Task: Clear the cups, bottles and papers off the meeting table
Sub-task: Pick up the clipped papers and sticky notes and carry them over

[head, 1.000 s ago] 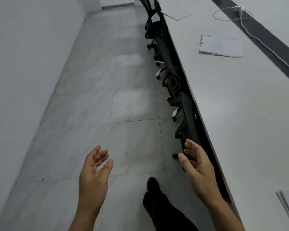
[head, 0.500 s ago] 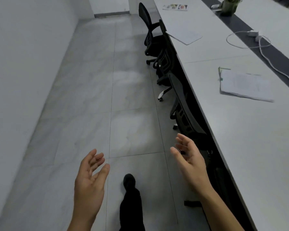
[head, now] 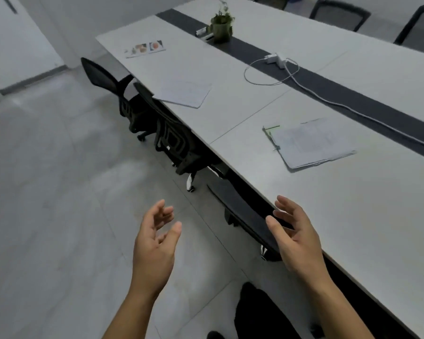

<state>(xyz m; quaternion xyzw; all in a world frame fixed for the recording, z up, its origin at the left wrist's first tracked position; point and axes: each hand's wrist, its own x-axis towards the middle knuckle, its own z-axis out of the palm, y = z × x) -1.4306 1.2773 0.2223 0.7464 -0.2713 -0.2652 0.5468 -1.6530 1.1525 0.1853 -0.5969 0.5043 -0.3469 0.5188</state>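
Plant point(head: 221, 27), charger cable point(head: 274, 60), chairs point(head: 174, 140)

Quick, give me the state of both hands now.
Left hand: open, holding nothing, over the floor.
Right hand: open, holding nothing, at the table edge.

Paper stack point(head: 311, 143) on table point(head: 377, 216) — loose sheet point(head: 184, 92) beyond, chairs point(head: 179, 143) left.

Both hands, left point(head: 154, 248) and right point(head: 296, 237), empty, fingers spread.
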